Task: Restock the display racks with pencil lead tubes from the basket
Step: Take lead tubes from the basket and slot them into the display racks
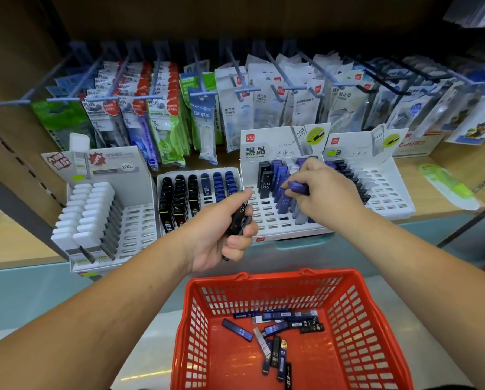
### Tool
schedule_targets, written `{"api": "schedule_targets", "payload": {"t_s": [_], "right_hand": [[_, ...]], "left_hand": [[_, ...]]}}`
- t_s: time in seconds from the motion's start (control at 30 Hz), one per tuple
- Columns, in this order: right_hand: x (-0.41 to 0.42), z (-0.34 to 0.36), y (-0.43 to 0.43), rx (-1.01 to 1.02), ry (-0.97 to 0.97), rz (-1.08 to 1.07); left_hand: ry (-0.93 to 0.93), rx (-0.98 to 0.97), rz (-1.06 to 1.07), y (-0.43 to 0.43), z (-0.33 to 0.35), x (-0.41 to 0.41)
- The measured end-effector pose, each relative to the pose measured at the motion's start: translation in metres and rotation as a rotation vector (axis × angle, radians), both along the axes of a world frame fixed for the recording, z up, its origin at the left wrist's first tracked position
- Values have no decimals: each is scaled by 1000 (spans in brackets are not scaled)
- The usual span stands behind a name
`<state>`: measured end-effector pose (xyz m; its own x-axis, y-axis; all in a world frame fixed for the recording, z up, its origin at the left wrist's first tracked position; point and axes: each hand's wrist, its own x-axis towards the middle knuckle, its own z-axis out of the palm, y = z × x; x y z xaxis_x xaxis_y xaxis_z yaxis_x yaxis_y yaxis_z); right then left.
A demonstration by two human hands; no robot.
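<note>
The blue lead tube [299, 187] sits in the right hand [325, 187], pinched between thumb and curled fingertips. It lies nearly level, its long axis running left to right, one end poking out to the left. The hand holds it just above the third display rack [266, 218], over rows of black and blue tubes that stand leaning back in their slots; the front slots of this rack show bare.

The left hand [221, 235] hangs in front of the racks, fingers wrapped around a bundle of dark tubes [239, 216], thumb laid along the top. That bundle runs roughly up and down, the lower ends sticking out beneath the fist.

Below both arms is the red basket [356, 319], and on its floor lie loose tubes [275, 327], flat and pointing every which way.

Beside the third rack, a second rack [207, 200] holds black and blue tubes, a left rack [137, 220] white-capped ones, and a far right rack [384, 190] a back row. All rest on the wooden shelf [10, 243], beneath hanging packets [201, 114] on pegs.
</note>
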<state>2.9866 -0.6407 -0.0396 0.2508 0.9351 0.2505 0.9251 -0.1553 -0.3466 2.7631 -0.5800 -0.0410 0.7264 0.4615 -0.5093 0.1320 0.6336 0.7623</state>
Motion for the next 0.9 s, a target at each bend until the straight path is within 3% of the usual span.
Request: {"api": "schedule_targets", "payload": {"t_s": [0.1,0.23,0.37,0.47,0.7,0.9], "right_hand": [[1,2,0,9,81,-33],[-4,8,-11,95,343,-30],[-4,28,-45,157,930,-167],[0,36,-75,35,1151,-210],[-16,58,-127,-70,1340,-33],[-30,71,-151,-28,1277,4]], "left_hand": [[-23,-23,-1,2,0,-2],[50,96,-41,-1,1,-6],[52,155,-121,-22,9,2],[-37,163,-132,-44,20,17],[-59,284,-101,-100,47,39],[-62,344,-98,-123,54,29]]}}
